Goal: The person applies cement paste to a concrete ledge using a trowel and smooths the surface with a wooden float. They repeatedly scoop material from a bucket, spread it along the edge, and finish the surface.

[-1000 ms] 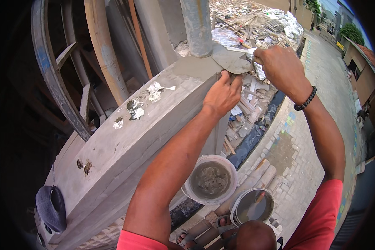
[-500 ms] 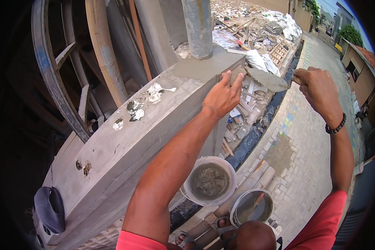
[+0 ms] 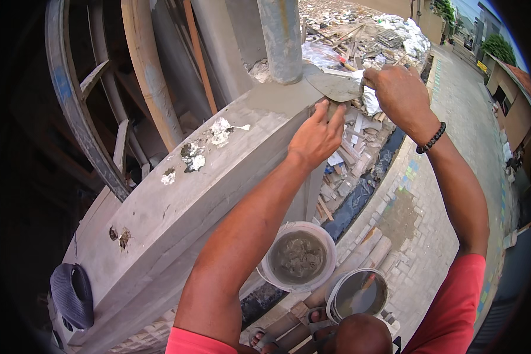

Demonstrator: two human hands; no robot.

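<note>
The grey concrete wall [image 3: 177,192] runs from lower left to upper middle, with smooth wet mortar [image 3: 277,97] on its top around a metal pipe [image 3: 281,41]. My right hand [image 3: 398,97] is closed round the handle of a trowel [image 3: 334,87]. The trowel's blade lies over the wall's far corner, just above my left fingertips. My left hand [image 3: 317,134] presses a small flat brown board [image 3: 333,108] to the wall's side by that corner; the blade and my fingers hide most of it.
Below stand a bucket of wet mortar [image 3: 299,258] and a bucket of water [image 3: 358,293] with a tool handle in it. A dark knit cap [image 3: 71,295] sits on the wall's near end. Rubble [image 3: 360,138] and a dark drain [image 3: 360,197] lie beyond, alongside a paved lane [image 3: 442,194].
My right hand has moved left with the trowel, bringing its blade from beyond the wall's end onto the corner. My left hand has stayed in place.
</note>
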